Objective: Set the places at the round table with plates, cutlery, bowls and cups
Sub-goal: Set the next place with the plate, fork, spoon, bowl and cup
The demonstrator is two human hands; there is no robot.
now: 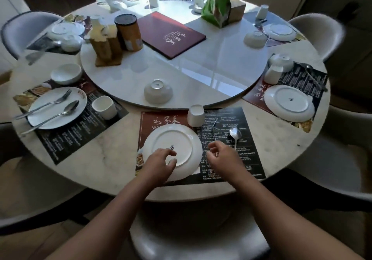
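Near placemat (227,139): three large white Chinese characters on its red panel, above Latin capitals beginning "MA", the rest covered by the plate (173,139); the black panel's small print is too fine to read. Dark red menu (171,35): pale Chinese characters, illegible.

glossy ceramic plate (173,139), shiny metal spoon (235,134)

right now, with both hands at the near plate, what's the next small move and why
Probably flip the near plate face up. It lies upside down, maker's mark showing, while the finished setting's plate at the left sits right way up. The left hand rests on its rim and the right hand hovers beside it, neither grip closed.
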